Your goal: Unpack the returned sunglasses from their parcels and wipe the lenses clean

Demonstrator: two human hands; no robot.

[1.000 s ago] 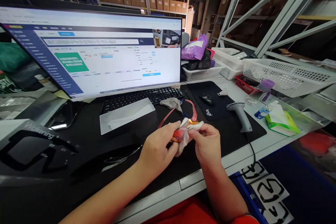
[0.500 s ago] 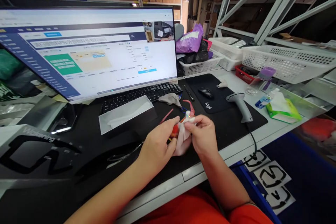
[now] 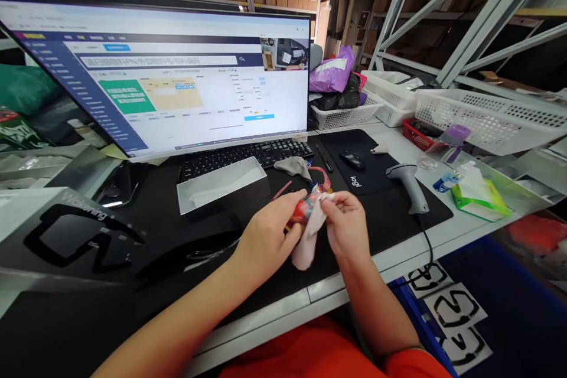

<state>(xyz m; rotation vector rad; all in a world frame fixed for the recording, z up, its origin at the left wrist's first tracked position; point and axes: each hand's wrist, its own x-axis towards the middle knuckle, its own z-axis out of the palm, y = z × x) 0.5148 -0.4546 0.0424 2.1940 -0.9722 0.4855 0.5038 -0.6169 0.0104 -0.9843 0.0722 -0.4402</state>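
My left hand (image 3: 268, 229) is closed on a pair of sunglasses (image 3: 303, 211) with a shiny orange-red lens and thin pink arms. One arm curves up beyond the fingers, and another pokes out past the left knuckles. In my right hand (image 3: 348, 225) a white cloth (image 3: 305, 249) is pinched between thumb and fingers. It drapes over the lens and hangs down between both hands, hiding part of the glasses. Just beyond them a grey cloth pouch (image 3: 295, 166) lies near the keyboard.
An open white box (image 3: 224, 186) stands in front of the keyboard (image 3: 248, 153) and monitor (image 3: 186, 94). A barcode scanner (image 3: 411, 186), mouse (image 3: 352, 159) and pen (image 3: 325, 158) lie to the right. Left is a box picturing glasses (image 3: 80, 236). White baskets (image 3: 349, 113) line the back right.
The white cloth has been drawn from a bunch around the lens into a longer hanging strip, exposing more of the red lens. The view has shifted slightly left.
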